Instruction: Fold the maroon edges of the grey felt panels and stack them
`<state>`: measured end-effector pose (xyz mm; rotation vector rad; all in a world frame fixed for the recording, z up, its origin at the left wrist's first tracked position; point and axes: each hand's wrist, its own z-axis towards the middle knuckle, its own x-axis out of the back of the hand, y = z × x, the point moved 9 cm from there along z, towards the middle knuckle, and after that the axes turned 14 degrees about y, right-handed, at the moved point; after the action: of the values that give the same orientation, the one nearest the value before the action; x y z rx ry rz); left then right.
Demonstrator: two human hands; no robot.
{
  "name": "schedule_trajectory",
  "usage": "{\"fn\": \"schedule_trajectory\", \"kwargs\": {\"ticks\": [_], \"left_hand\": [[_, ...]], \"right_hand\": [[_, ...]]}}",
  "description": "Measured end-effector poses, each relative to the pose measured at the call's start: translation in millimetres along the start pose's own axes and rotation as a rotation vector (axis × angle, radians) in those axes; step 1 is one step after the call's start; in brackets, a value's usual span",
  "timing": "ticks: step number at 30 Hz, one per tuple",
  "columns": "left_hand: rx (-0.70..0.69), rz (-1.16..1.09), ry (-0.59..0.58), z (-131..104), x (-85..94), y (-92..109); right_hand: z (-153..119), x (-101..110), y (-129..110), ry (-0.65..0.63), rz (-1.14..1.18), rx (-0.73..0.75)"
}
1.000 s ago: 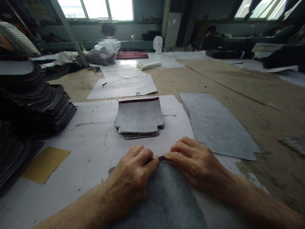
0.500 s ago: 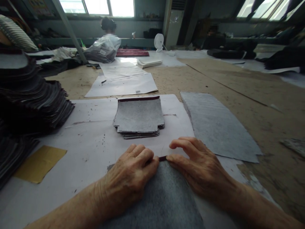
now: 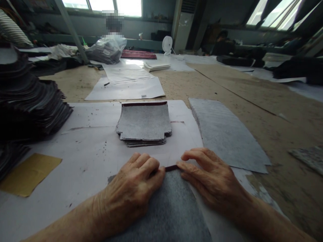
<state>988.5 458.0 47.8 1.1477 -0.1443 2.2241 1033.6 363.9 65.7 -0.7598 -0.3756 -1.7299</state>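
A grey fabric piece with a dark maroon folded strip along its far edge lies at the bottom centre. My left hand is closed on that edge, its fingers curled and thumb pressed by the strip. At the strip's right end, my right hand presses with thumb and fingertips, its index finger bent above. Beyond my hands sits a small stack of grey pieces with a maroon top edge. Larger grey pieces are stacked to the right.
Tall dark fabric stacks stand at the left, near a yellow-brown card. White paper covers the near table. Farther back are paper sheets, a plastic bag, a white fan and people.
The view has shifted slightly, moving the scene a little left. Slightly more of the maroon strip shows between my hands, and both still rest at the edge.
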Motion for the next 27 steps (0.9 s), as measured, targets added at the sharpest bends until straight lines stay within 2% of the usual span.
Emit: {"fn": "schedule_trajectory", "kwargs": {"ticks": [5, 7, 10, 12, 13, 14, 16, 18, 21, 24, 27], "left_hand": [[-0.008, 0.035, -0.002, 1.6, -0.5, 0.9], [-0.014, 0.052, -0.001, 2.1, -0.3, 1.0], [-0.013, 0.066, 0.003, 2.1, -0.2, 0.3], [-0.022, 0.074, 0.008, 1.6, -0.3, 0.9], [-0.026, 0.078, 0.013, 1.5, -0.1, 1.4], [-0.029, 0.081, 0.018, 1.4, 0.2, 1.9], [-0.027, 0.087, 0.02, 1.5, 0.2, 2.9], [-0.027, 0.089, 0.014, 1.9, -0.4, 3.9], [-0.024, 0.07, 0.015, 1.4, -0.3, 2.7], [0.018, -0.014, 0.069, -3.6, 7.6, -6.3], [0.068, -0.096, 0.115, -14.6, 21.6, -18.9]], "right_hand": [[-5.0, -7.1, -2.7, -0.077, -0.015, 0.032], [-6.6, -5.2, 5.7, -0.096, -0.014, -0.024], [-8.8, 5.5, 34.5, -0.061, 0.096, -0.282], [-9.8, 15.4, 52.1, 0.025, 0.15, -0.46], [-8.4, 19.3, 54.4, 0.068, 0.148, -0.491], [-5.3, 20.7, 51.0, 0.096, 0.13, -0.476], [3.9, 14.8, 28.7, 0.096, 0.095, -0.338], [9.6, 0.8, 0.2, 0.059, 0.073, -0.193], [8.7, -19.9, -28.2, -0.003, -0.002, -0.093], [3.3, -28.8, -39.2, -0.036, -0.092, -0.026], [0.7, -27.8, -41.8, -0.036, -0.114, 0.029]]}}
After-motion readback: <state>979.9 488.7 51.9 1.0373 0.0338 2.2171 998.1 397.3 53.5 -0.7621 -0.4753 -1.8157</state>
